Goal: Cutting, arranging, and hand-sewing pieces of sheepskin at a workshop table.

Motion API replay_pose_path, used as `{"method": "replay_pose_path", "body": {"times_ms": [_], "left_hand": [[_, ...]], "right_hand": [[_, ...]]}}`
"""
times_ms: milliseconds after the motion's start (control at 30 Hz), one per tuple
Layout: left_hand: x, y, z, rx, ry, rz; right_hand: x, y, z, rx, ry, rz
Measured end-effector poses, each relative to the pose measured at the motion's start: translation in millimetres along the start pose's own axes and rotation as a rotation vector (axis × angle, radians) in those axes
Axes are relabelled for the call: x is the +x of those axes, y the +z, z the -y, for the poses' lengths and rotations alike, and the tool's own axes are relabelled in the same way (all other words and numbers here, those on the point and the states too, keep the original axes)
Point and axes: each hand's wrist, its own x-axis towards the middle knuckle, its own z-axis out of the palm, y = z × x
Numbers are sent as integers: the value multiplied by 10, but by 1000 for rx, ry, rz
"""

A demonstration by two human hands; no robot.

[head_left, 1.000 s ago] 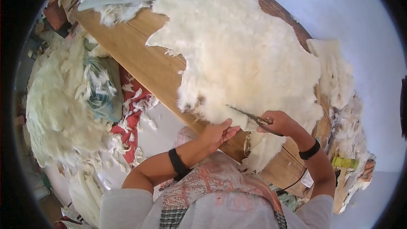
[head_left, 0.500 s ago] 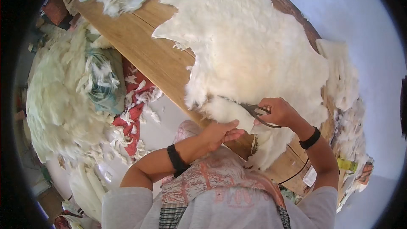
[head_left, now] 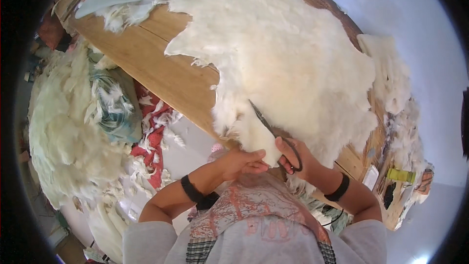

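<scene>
A large cream-white fur pelt [head_left: 288,63] lies spread over a wooden table. Its near-left part ends in a narrow pale flap [head_left: 259,139] that hangs toward my body. At the tip of this flap my left hand [head_left: 239,163] is closed, thumb above and fingers curled below, apparently pinching the pelt's edge. Black scissors [head_left: 264,121] are in my right hand [head_left: 300,159], with my fingers through the handle loops. Their blades look closed and lie over the pelt beside the flap, tips pointing away and to the left. Part of the handles is hidden by my fingers.
The wooden table [head_left: 146,58] has a long edge running diagonally on the left. Beyond it, a big heap of white fur [head_left: 68,132] and a greenish bag [head_left: 117,110] stand near red cloth [head_left: 155,154]. More fur pieces [head_left: 388,68] and a yellow-green object [head_left: 400,175] lie at right.
My right hand has come down and left with the scissors, whose blades now show on top of the pelt. My left hand has shifted slightly nearer, its fingers more curled.
</scene>
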Motion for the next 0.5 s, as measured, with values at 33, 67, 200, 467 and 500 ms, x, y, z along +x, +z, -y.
{"method": "replay_pose_path", "body": {"times_ms": [33, 67, 200, 467, 500], "left_hand": [[-31, -38, 3, 48, 22, 25], [-52, -55, 3, 96, 45, 49], [-178, -51, -64, 150, 26, 66], [-313, -159, 42, 185, 92, 150], [-336, -179, 35, 187, 93, 154]], "right_hand": [[11, 62, 4, 23, -23, -37], [26, 115, 14, 46, -47, -74], [213, 245, 170, 157, -15, -102], [281, 399, 255, 263, -136, -10], [255, 412, 326, 306, -53, 2]]}}
